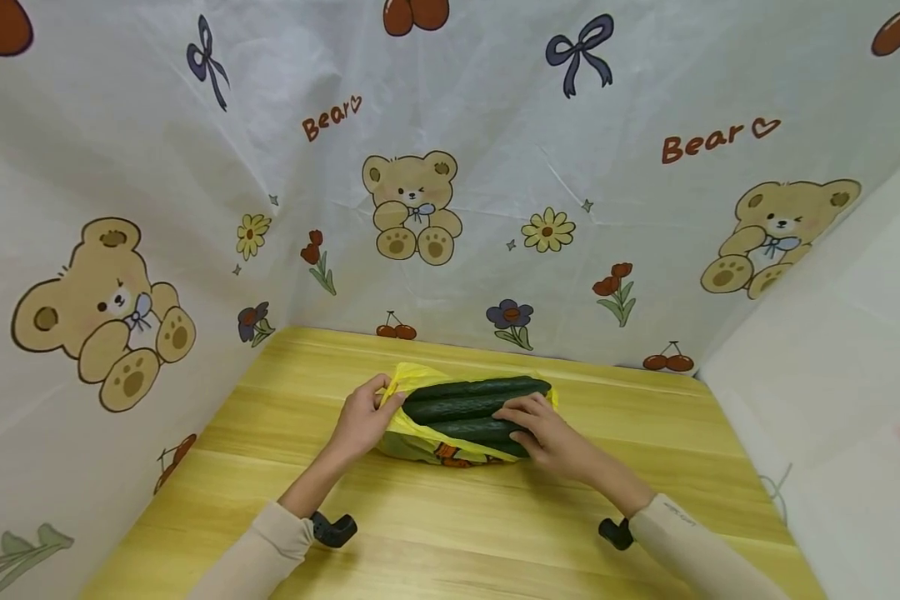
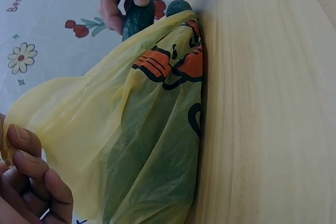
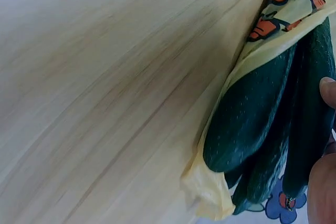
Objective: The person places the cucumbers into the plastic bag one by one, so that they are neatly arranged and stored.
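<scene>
A yellow plastic bag (image 1: 408, 448) with an orange and black print lies on its side on the table. Several dark green cucumbers (image 1: 457, 408) show through its wide mouth. My left hand (image 1: 362, 417) pinches the bag's rim at the left end; in the left wrist view the thin film (image 2: 68, 114) stretches away from those fingers. At the right end, my right hand (image 1: 551, 435) grips one cucumber (image 3: 310, 129), thumb on one side. The right wrist view shows more cucumbers beside it, their ends near the bag's edge. Part of the right hand is cut off there.
The wooden table (image 1: 450, 533) runs up to a white sheet (image 1: 487, 275) printed with bears and flowers, which stands at the back and on both sides. A black wrist device (image 1: 335, 530) sits by the left cuff, another black device (image 1: 615, 533) by the right.
</scene>
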`<action>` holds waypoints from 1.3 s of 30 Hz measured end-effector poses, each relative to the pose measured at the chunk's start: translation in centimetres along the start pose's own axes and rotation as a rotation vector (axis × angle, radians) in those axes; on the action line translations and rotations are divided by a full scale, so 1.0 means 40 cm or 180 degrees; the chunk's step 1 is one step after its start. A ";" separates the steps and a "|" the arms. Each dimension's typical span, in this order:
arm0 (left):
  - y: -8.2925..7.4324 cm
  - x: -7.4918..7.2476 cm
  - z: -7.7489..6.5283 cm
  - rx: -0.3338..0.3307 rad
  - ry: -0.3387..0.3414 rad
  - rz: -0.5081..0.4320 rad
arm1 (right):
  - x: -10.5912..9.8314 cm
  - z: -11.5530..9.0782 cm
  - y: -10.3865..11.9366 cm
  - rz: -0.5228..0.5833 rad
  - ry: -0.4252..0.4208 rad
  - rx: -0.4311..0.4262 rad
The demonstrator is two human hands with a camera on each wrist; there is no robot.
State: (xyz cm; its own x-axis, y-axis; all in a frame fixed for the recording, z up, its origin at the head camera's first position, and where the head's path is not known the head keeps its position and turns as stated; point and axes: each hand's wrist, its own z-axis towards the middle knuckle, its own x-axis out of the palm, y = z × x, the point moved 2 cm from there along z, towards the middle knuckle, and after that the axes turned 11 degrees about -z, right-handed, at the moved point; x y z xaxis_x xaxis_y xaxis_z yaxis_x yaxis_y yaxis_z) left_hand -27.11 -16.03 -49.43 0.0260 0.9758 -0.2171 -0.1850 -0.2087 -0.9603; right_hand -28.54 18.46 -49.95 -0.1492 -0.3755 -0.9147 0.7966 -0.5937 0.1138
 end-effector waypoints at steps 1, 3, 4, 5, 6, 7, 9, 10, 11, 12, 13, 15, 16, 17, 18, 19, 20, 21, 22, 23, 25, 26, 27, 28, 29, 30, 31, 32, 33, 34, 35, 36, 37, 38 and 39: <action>-0.001 0.001 0.001 0.0008 0.0004 0.0016 | 0.003 0.004 0.002 0.0028 0.0008 0.0013; -0.004 0.003 0.002 0.0027 0.0009 0.0040 | 0.009 0.013 0.004 0.0072 0.0025 0.0021; -0.005 0.003 0.002 0.0032 0.0009 0.0049 | 0.012 0.017 0.004 0.0089 0.0038 0.0018; -0.006 0.004 0.003 0.0034 0.0011 0.0052 | 0.015 0.022 0.005 0.0103 0.0058 0.0011; -0.006 0.004 0.003 0.0030 0.0011 0.0053 | 0.018 0.028 0.005 0.0110 0.0075 0.0002; -0.007 0.004 0.004 0.0022 0.0012 0.0049 | 0.020 0.033 0.005 0.0109 0.0094 -0.0012; -0.009 0.005 0.004 0.0020 0.0015 0.0034 | 0.023 0.045 0.006 0.0111 0.0147 -0.0049; -0.011 0.006 0.004 0.0027 0.0019 0.0022 | 0.023 0.051 0.006 0.0105 0.0157 -0.0077; -0.012 0.006 0.004 0.0033 0.0024 0.0012 | 0.022 0.056 0.007 0.0111 0.0176 -0.0095; -0.014 0.006 0.004 0.0036 0.0031 0.0005 | 0.022 0.062 0.008 0.0127 0.0194 -0.0113; -0.014 0.007 0.004 0.0038 0.0034 0.0001 | 0.021 0.066 0.008 0.0139 0.0218 -0.0130; -0.015 0.007 0.004 0.0035 0.0032 0.0002 | 0.020 0.074 0.010 0.0173 0.0269 -0.0150; -0.014 0.007 0.003 0.0029 0.0029 -0.0002 | 0.020 0.076 0.010 0.0176 0.0298 -0.0151; -0.014 0.007 0.003 0.0018 0.0030 -0.0008 | 0.020 0.076 0.010 0.0172 0.0325 -0.0152; -0.013 0.008 0.003 0.0010 0.0034 -0.0011 | 0.021 0.076 0.009 0.0155 0.0353 -0.0153; -0.013 0.008 0.003 0.0008 0.0033 -0.0011 | 0.024 0.074 0.009 0.0124 0.0371 -0.0166; -0.012 0.009 0.002 0.0008 0.0036 -0.0014 | 0.028 0.071 0.007 0.0092 0.0385 -0.0174; -0.012 0.009 0.002 0.0009 0.0039 -0.0019 | 0.031 0.069 0.005 0.0060 0.0393 -0.0174; -0.012 0.010 0.002 0.0013 0.0042 -0.0023 | 0.035 0.065 0.003 0.0033 0.0397 -0.0164; -0.012 0.010 0.002 0.0016 0.0044 -0.0026 | 0.040 0.062 0.001 0.0004 0.0394 -0.0150; -0.011 0.011 0.002 0.0025 0.0040 -0.0026 | 0.049 0.057 -0.004 -0.0020 0.0369 -0.0106; -0.010 0.011 0.003 0.0029 0.0036 -0.0032 | 0.052 0.055 -0.007 -0.0030 0.0354 -0.0075; -0.009 0.011 0.003 0.0027 0.0032 -0.0037 | 0.055 0.054 -0.009 -0.0030 0.0334 -0.0049; -0.008 0.010 0.003 0.0028 0.0027 -0.0037 | 0.057 0.053 -0.010 -0.0030 0.0315 -0.0033; -0.007 0.010 0.003 0.0026 0.0021 -0.0037 | 0.059 0.052 -0.011 -0.0036 0.0298 -0.0023; -0.006 0.010 0.003 0.0026 0.0016 -0.0039 | 0.059 0.052 -0.012 -0.0026 0.0291 -0.0017; -0.004 0.009 0.002 0.0029 0.0010 -0.0040 | 0.060 0.052 -0.012 -0.0015 0.0291 -0.0017; -0.002 0.009 0.002 0.0030 0.0008 -0.0041 | 0.060 0.053 -0.012 0.0001 0.0302 -0.0009; -0.001 0.009 0.002 0.0031 0.0012 -0.0044 | 0.058 0.053 -0.010 0.0013 0.0312 0.0000; 0.000 0.009 0.001 0.0034 0.0012 -0.0043 | 0.057 0.053 -0.009 0.0022 0.0327 0.0012; 0.001 0.009 0.001 0.0033 0.0015 -0.0043 | 0.057 0.052 -0.009 0.0029 0.0348 0.0038; 0.001 0.009 0.001 0.0036 0.0016 -0.0046 | 0.056 0.051 -0.010 0.0042 0.0357 0.0072; 0.001 0.009 0.001 0.0037 0.0017 -0.0046 | 0.054 0.049 -0.010 0.0052 0.0340 0.0104; 0.001 0.009 0.002 0.0036 0.0018 -0.0047 | 0.050 0.047 -0.013 0.0049 0.0308 0.0134; 0.001 0.009 0.002 0.0038 0.0016 -0.0047 | 0.046 0.044 -0.017 0.0058 0.0261 0.0170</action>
State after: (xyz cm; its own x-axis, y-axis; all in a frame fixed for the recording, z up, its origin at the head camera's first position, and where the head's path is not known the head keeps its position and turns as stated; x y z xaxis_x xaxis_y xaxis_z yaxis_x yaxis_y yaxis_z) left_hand -27.18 -15.68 -49.53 0.0338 0.9784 -0.2039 -0.1963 -0.1935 -0.9613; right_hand -30.39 16.92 -51.04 -0.0848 -0.3283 -0.9408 0.7660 -0.6252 0.1491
